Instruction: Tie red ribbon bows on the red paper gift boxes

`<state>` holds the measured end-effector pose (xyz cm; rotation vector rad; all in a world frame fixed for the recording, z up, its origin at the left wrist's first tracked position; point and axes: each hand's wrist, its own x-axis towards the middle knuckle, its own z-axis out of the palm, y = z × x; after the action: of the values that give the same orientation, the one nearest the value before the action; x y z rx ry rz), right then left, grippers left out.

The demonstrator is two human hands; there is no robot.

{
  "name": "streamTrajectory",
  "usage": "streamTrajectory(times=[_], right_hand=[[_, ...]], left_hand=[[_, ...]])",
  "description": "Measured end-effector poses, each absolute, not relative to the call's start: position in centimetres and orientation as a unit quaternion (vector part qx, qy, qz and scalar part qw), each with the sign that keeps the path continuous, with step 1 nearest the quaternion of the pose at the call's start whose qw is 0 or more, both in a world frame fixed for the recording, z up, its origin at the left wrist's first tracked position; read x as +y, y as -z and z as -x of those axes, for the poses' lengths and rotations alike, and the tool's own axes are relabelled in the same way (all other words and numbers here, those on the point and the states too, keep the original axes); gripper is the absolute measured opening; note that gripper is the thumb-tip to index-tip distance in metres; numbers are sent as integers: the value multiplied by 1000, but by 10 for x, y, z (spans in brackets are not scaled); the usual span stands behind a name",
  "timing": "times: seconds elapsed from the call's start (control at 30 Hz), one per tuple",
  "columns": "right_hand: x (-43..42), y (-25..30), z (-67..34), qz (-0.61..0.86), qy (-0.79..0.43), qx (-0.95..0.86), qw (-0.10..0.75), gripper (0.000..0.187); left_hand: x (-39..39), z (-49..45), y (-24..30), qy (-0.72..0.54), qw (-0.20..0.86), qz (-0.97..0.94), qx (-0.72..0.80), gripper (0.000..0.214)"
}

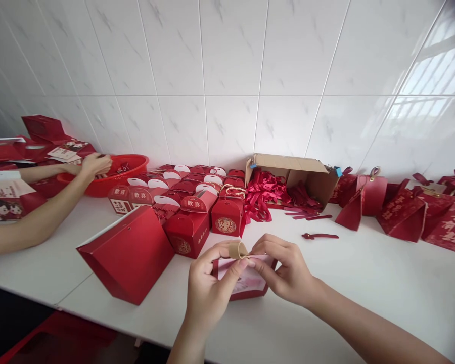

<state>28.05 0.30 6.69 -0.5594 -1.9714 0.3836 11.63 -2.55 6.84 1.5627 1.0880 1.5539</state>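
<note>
In the head view a small red gift box (247,283) with a pale pink picture panel stands on the table, between and behind my hands. A tan strap (236,250) curls in a loop at the top edge of the box. My left hand (212,285) pinches the strap between thumb and fingers. My right hand (288,265) is closed too, its thumb and fingertips pressed together at the strap's end and the box top. What exactly the right fingertips grip is partly hidden. A red strap with a knob end (320,236) lies beyond my right hand.
A large red box (129,258) stands to my left, with rows of small red boxes (189,227) behind. A cardboard box (318,184) holds red ribbons (267,189). Red bags (402,212) line the right. Another person's hand (94,166) reaches into a red basket (136,164).
</note>
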Motion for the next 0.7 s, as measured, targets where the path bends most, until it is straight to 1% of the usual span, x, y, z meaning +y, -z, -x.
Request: streamTrajectory(times=[0.17, 0.27, 0.3, 0.43, 0.57, 0.63, 0.7], right_hand=[[5, -67, -280, 245, -152, -817, 499, 10], [7, -70, -281, 260, -159, -820, 484, 4], [7, -72, -282, 264, -170, -820, 479, 1], [5, -80, -283, 262, -221, -817, 463, 16], [1, -92, -291, 274, -197, -837, 431, 23], [-2, -100, -298, 286, -181, -853, 398, 23], [-7, -109, -306, 304, -186, -863, 358, 18]], left_hand=[[-24, -120, -68, -609, 381, -557, 417, 13], [-22, -120, -66, -602, 408, -543, 420, 16], [-22, -120, -66, -594, 409, -552, 419, 17], [-20, -120, -63, -577, 390, -593, 404, 14], [-20, -125, -62, -581, 369, -611, 391, 13], [-22, -129, -61, -569, 354, -627, 397, 14], [-25, -133, -60, -552, 351, -642, 399, 16]])
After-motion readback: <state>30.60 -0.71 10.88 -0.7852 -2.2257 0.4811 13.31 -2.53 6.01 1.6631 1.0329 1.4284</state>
